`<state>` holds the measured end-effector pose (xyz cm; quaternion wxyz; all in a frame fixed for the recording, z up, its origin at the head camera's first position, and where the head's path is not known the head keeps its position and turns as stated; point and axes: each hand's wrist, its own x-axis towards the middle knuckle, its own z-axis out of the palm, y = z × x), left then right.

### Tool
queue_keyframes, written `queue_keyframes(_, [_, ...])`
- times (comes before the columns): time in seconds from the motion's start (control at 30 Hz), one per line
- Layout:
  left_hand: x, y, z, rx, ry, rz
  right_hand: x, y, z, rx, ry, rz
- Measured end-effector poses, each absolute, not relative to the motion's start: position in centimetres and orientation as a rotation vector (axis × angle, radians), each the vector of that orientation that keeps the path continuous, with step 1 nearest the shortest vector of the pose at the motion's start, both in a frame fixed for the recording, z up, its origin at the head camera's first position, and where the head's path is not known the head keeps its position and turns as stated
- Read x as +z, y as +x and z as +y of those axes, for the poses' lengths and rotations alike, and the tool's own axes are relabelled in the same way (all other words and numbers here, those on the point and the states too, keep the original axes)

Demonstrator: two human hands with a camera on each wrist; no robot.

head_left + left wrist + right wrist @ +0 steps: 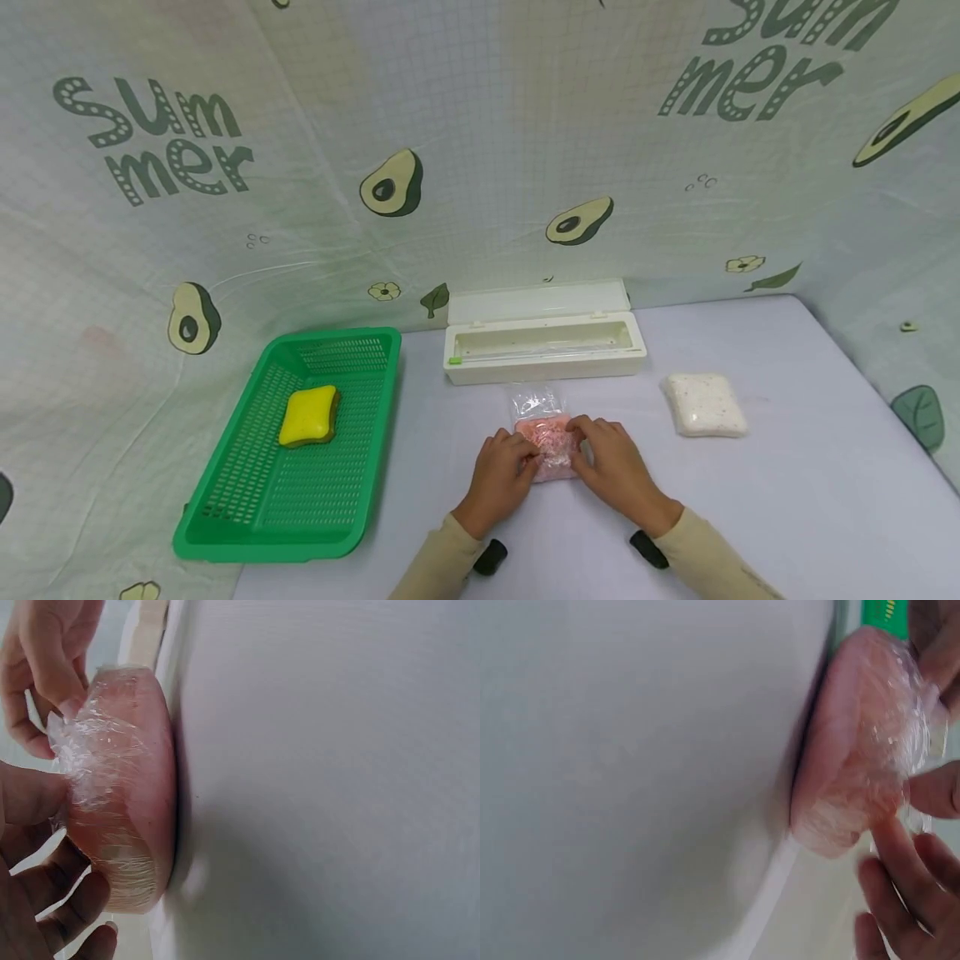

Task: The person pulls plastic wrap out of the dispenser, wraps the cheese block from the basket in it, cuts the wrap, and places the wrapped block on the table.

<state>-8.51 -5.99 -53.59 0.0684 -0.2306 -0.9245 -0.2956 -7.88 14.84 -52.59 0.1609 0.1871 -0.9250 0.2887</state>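
A pink, sponge-like block (552, 440) lies on the table, wrapped in crinkled clear plastic wrap (537, 401) that stretches flat beyond its far edge. At its left side my left hand (501, 472) pinches the bunched film between thumb and fingers. On the opposite side my right hand (613, 463) pinches film at the right edge, its other fingers spread over the block. Both wrist views show the film gathered on top of the block (146, 772), between the two hands. The block's underside is hidden.
A white wrap dispenser box (546, 369) stands behind the block with its lid raised. On the left, a green basket (279, 546) holds a yellow sponge (308, 416). A white speckled block (705, 405), seemingly film-covered, lies to the right. A patterned cloth (480, 125) hangs behind.
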Motion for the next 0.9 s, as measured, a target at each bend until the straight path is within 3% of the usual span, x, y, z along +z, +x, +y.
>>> queue_keyframes(0.3, [-53.27,-8.56,-5.78,-0.914,-0.671,-2.834,-52.29,-7.23,14.95,0.671,0.842,-2.292])
queue_keyframes(0.5, [-52.87,-8.48,-5.96,-0.857,-0.733,-2.856,-52.54,-7.29,15.17,0.628,0.774,-2.402])
queue_keyframes(0.7, [-52.86,-7.89,-5.92,-0.485,-0.859,-2.820,-52.80,-7.54,15.08,0.673,0.680,-2.494])
queue_keyframes(0.9, [-52.80,-7.70,-5.76,-0.560,-0.774,-2.801,-52.81,-7.56,15.09,0.612,0.870,-2.351])
